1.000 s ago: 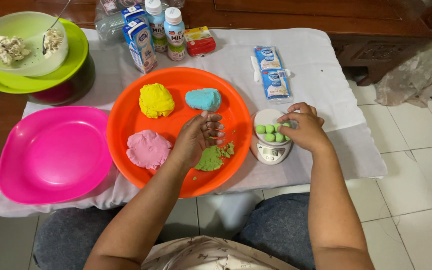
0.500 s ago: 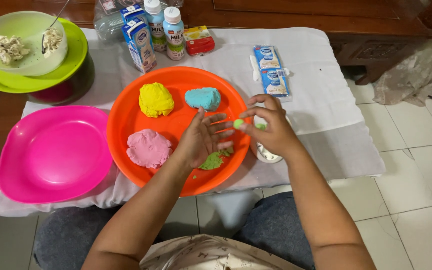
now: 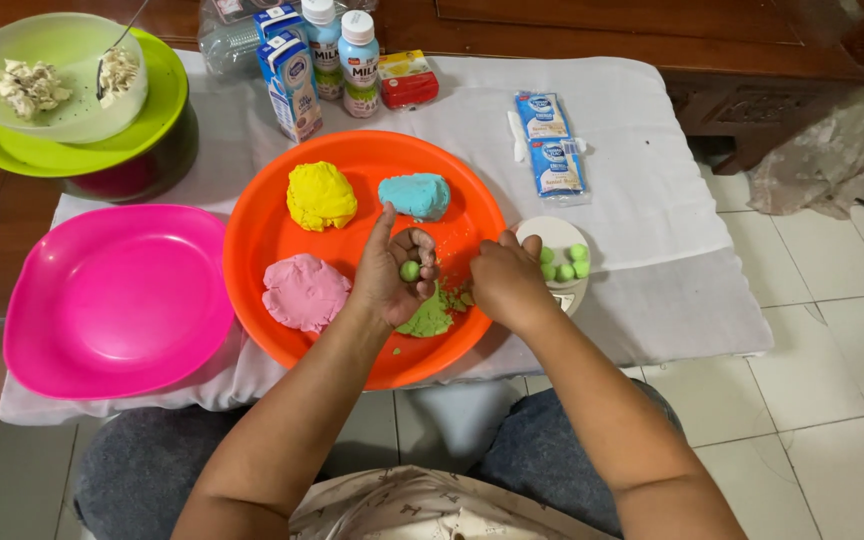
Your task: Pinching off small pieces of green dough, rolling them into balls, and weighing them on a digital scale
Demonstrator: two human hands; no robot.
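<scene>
Cloth [image 3: 652, 200], white and spread over the low table, is laid under everything, apparently to catch crumbs. The orange plate [image 3: 272, 240] is taken as the landmark, set at the middle of the cloth directly before the seated person, so that both hands reach it easily. To its left, a pink plate [image 3: 112, 300] is kept bare and just beside its rim. Beyond the pink plate, up and left of the orange one, a pale green bowl [image 3: 52, 110] with white lumps is stacked on a lime plate [image 3: 167, 110]. Behind the orange plate, milk cartons and bottles [image 3: 322, 55] are stood upright out of the working space, and two blue packets [image 3: 549, 140] are laid to its upper right.

On the orange plate, four doughs are kept apart so the colours do not mix: yellow dough [image 3: 320, 195] at the back left, blue dough [image 3: 415, 195] at the back, pink dough [image 3: 304, 292] at the front left, and a torn green dough [image 3: 432, 315] at the front right.

The left hand [image 3: 387, 275] is held cupped over the plate's middle, palm up, with a small green ball [image 3: 410, 270] cradled in it. The right hand [image 3: 504, 280] is held at the plate's right edge, fingers curled down near the green dough; whether anything is pinched cannot be told. Just right of the plate, finished green balls [image 3: 564, 262] are gathered on a small white scale [image 3: 552, 235], presumably so that equal portions are kept.
</scene>
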